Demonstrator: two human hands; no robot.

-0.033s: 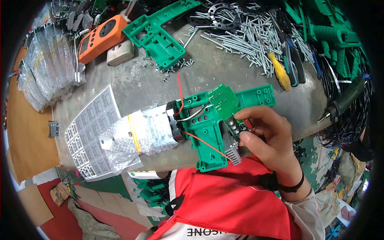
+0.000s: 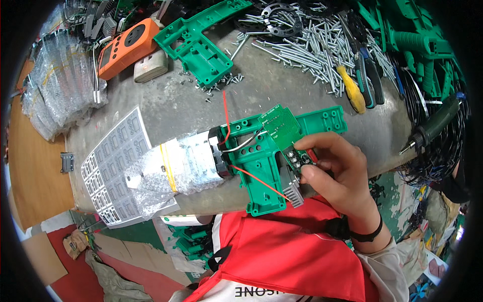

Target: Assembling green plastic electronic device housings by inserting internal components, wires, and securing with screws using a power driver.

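Observation:
My right hand pinches the lower end of a green circuit board between thumb and fingers. The board is tilted over a T-shaped green plastic housing half at the table's near edge. Black and white wires run from the board to a motor-like cylinder in bubble wrap with yellow bands. Two red wires come off the cylinder's black end, one toward a grey finned heat sink below the board. A red part shows at my fingers. My left hand is out of view.
A printed sticker sheet lies left of the cylinder. Farther back are an orange meter, another green housing half, a heap of long screws and yellow-handled pliers. A soldering iron lies at the right edge.

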